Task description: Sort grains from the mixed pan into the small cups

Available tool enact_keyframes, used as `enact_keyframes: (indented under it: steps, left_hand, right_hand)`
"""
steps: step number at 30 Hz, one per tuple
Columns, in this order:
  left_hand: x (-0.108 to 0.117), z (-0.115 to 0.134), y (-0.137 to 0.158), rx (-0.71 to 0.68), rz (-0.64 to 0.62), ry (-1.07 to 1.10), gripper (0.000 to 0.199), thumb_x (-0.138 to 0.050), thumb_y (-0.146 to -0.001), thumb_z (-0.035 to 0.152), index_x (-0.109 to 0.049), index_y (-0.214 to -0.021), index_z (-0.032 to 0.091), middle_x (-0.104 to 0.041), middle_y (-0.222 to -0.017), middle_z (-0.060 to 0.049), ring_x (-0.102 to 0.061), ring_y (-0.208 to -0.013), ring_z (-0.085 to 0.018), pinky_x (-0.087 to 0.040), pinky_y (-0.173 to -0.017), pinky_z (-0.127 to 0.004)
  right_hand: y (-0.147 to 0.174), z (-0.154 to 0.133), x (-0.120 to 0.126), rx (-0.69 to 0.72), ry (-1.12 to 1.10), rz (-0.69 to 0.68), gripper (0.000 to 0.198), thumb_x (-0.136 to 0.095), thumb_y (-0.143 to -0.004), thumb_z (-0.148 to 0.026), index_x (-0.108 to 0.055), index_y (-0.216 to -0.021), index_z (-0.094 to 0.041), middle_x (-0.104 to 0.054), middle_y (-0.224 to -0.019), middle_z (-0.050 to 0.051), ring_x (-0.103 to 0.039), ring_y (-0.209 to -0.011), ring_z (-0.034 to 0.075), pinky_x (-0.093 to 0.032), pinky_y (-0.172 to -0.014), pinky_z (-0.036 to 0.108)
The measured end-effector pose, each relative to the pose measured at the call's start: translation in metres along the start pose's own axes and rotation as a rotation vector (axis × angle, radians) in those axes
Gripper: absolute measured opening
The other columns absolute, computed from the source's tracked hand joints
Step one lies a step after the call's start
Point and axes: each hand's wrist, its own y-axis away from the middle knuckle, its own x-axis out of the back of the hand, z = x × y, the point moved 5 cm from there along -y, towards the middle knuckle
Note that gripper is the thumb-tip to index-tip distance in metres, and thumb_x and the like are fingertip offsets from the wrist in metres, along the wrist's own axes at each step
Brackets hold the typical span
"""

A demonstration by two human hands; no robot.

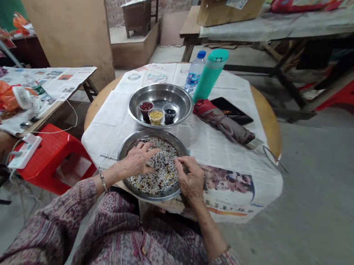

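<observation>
Your left hand [138,158] and right hand [191,180] rested in the round steel tray of mixed beads [153,191], fingers spread apart, three small sorted cups [156,114] just beyond the tray.

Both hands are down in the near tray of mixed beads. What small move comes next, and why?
Probably pinch one dark bead with the right hand: both it and the left hand rest on the mixed beads, and three small cups beyond hold sorted colours.
</observation>
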Motion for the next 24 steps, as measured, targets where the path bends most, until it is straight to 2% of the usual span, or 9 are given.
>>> enact_keyframes:
  steps: [2, 5, 7, 11, 15, 18, 20, 22, 24]
  left_hand:
    - [-0.002, 0.008, -0.008, -0.069, -0.051, 0.05, 0.054, -0.073, -0.08, 0.027, -0.055, -0.131, 0.025, -0.05, -0.135, -0.011, -0.051, -0.122, -0.029, -0.046, -0.103, -0.045]
    - [-0.005, 0.021, -0.02, -0.143, -0.109, 0.148, 0.031, -0.062, -0.082, 0.013, -0.066, -0.111, 0.022, -0.061, -0.111, -0.007, -0.059, -0.106, -0.023, -0.049, -0.099, -0.039]
    - [-0.006, 0.026, -0.025, -0.17, -0.12, 0.188, 0.024, -0.06, -0.082, 0.009, -0.067, -0.101, 0.021, -0.064, -0.098, -0.005, -0.061, -0.098, -0.023, -0.051, -0.096, -0.037]
    - [-0.007, 0.017, -0.021, -0.14, -0.106, 0.192, 0.017, -0.061, -0.078, 0.008, -0.067, -0.089, 0.02, -0.067, -0.091, -0.003, -0.062, -0.096, -0.023, -0.049, -0.097, -0.04]
    - [0.002, 0.0, 0.009, -0.102, -0.131, 0.159, 0.016, -0.059, -0.08, 0.008, -0.067, -0.087, 0.019, -0.067, -0.088, -0.003, -0.062, -0.091, -0.02, -0.048, -0.096, -0.036]
    - [0.011, -0.003, 0.038, -0.077, -0.213, 0.146, 0.015, -0.058, -0.082, 0.01, -0.069, -0.086, 0.019, -0.068, -0.088, -0.003, -0.062, -0.088, -0.019, -0.049, -0.09, -0.033]
    - [0.015, -0.002, 0.05, -0.03, -0.254, 0.13, 0.013, -0.058, -0.085, 0.014, -0.069, -0.082, 0.02, -0.067, -0.079, -0.003, -0.062, -0.081, -0.019, -0.05, -0.084, -0.032]
    - [0.017, 0.0, 0.052, 0.013, -0.211, 0.108, 0.013, -0.058, -0.088, 0.019, -0.071, -0.086, 0.022, -0.067, -0.08, -0.003, -0.062, -0.083, -0.02, -0.05, -0.082, -0.032]
    - [0.016, 0.002, 0.044, 0.019, -0.131, 0.072, 0.017, -0.06, -0.088, 0.023, -0.07, -0.103, 0.024, -0.067, -0.1, -0.005, -0.061, -0.097, -0.023, -0.05, -0.088, -0.036]
  right_hand:
    - [0.0, 0.0, 0.0, -0.005, -0.005, -0.003, 0.015, -0.058, -0.089, -0.028, -0.067, -0.077, -0.023, -0.067, -0.075, 0.002, -0.06, -0.075, 0.02, -0.048, -0.074, 0.036]
    - [0.0, -0.001, 0.0, -0.011, 0.0, -0.003, 0.015, -0.058, -0.088, -0.029, -0.067, -0.078, -0.023, -0.067, -0.076, 0.003, -0.061, -0.075, 0.02, -0.048, -0.074, 0.036]
    - [0.0, -0.001, 0.001, -0.012, 0.008, 0.001, 0.015, -0.058, -0.089, -0.029, -0.066, -0.077, -0.022, -0.067, -0.076, 0.003, -0.061, -0.075, 0.02, -0.048, -0.074, 0.036]
    - [0.0, -0.001, 0.001, -0.012, 0.009, -0.003, 0.015, -0.058, -0.089, -0.028, -0.066, -0.078, -0.023, -0.067, -0.075, 0.003, -0.06, -0.075, 0.02, -0.048, -0.073, 0.035]
    - [-0.001, -0.001, 0.001, -0.006, 0.001, -0.002, 0.016, -0.058, -0.088, -0.029, -0.066, -0.075, -0.023, -0.067, -0.074, 0.002, -0.06, -0.075, 0.02, -0.048, -0.074, 0.036]
    - [-0.001, -0.002, 0.001, -0.013, -0.004, -0.003, 0.017, -0.057, -0.089, -0.029, -0.065, -0.075, -0.023, -0.066, -0.073, 0.002, -0.06, -0.074, 0.02, -0.047, -0.074, 0.035]
    - [-0.001, -0.002, 0.001, -0.018, -0.004, -0.004, 0.017, -0.057, -0.089, -0.029, -0.065, -0.075, -0.023, -0.066, -0.073, 0.002, -0.059, -0.075, 0.019, -0.047, -0.074, 0.035]
    - [0.0, -0.002, 0.001, -0.017, -0.004, -0.005, 0.017, -0.057, -0.089, -0.029, -0.065, -0.075, -0.023, -0.066, -0.073, 0.002, -0.06, -0.075, 0.02, -0.047, -0.074, 0.035]
    - [0.0, -0.002, 0.001, -0.011, -0.002, -0.006, 0.016, -0.058, -0.088, -0.028, -0.065, -0.075, -0.023, -0.066, -0.073, 0.002, -0.059, -0.075, 0.019, -0.047, -0.074, 0.035]
